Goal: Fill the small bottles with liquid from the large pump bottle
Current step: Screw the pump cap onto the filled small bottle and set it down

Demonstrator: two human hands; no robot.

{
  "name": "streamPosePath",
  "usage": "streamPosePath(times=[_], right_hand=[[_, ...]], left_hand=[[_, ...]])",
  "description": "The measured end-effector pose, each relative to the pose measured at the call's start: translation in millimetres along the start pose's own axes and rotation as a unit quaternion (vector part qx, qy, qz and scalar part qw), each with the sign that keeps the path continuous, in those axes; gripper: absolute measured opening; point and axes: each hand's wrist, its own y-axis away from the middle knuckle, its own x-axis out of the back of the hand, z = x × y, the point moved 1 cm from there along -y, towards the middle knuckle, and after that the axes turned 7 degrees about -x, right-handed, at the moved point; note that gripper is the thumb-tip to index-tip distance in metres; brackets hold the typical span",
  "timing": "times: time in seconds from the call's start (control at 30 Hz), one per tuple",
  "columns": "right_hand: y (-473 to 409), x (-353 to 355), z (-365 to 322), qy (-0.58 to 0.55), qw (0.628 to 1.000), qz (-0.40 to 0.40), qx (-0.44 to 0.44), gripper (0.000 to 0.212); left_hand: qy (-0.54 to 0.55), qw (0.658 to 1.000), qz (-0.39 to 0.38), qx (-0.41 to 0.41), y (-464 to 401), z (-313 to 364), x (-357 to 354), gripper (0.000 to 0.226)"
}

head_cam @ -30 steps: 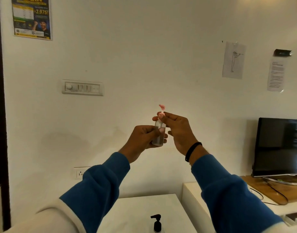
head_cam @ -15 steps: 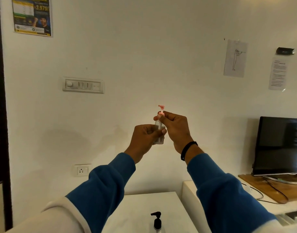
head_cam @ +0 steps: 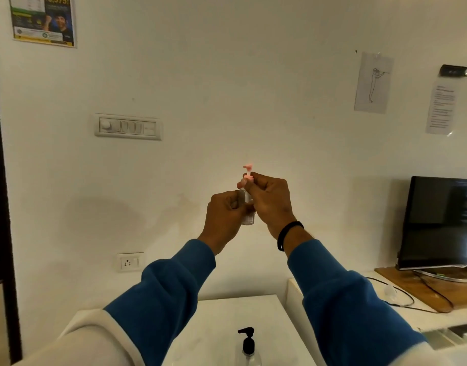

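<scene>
Clear small bottle (head_cam: 247,207), both hands gripping, held high above white table's edge (head_cam: 282,303).

Two hands (head_cam: 224,212) (head_cam: 269,202) — one small bottle (head_cam: 247,207) — one pump bottle (head_cam: 249,347).

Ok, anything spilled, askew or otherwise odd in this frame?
Nothing stands out. Both hands hold the small bottle upright in the air, right hand at its pink pump top, left hand round the body. The large pump bottle stands upright on the white table; no spill shows.
</scene>
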Motion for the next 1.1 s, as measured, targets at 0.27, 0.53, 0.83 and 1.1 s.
streamPosePath(times=[0.27,0.53,0.83,1.1], right_hand=[[1,-18,23,0.014,1.0,-0.009,0.012,0.015],[9,-44,71,0.043,0.999,0.01,-0.029,0.017],[43,-93,161,0.069,0.99,-0.021,-0.123,0.02],[98,-139,256,0.073,0.973,-0.031,-0.215,0.02]], left_hand=[[-0.001,0.999,0.03,0.03,6,-24,1,0.021],[-0.045,0.997,0.034,0.06,19,-76,6,0.021],[-0.139,0.983,0.06,0.106,66,-161,14,0.01],[-0.117,0.97,0.062,0.204,136,-256,10,0.014]])
